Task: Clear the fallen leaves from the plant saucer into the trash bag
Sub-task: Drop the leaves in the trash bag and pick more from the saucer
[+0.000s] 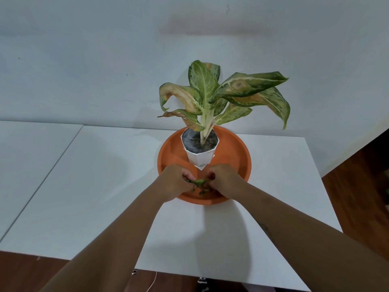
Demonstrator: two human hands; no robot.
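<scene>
White table (263,207), centre frame: left hand (175,183) and right hand (224,181) pinch fallen leaves (199,184) between them at orange saucer (237,157) near rim; trash bag unseen.

no legible text or numbers, white pot (200,159) seemingly unmarked, view soft

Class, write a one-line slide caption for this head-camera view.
Left hand and right hand gather fallen leaves in the orange saucer before the white plant pot.
</scene>
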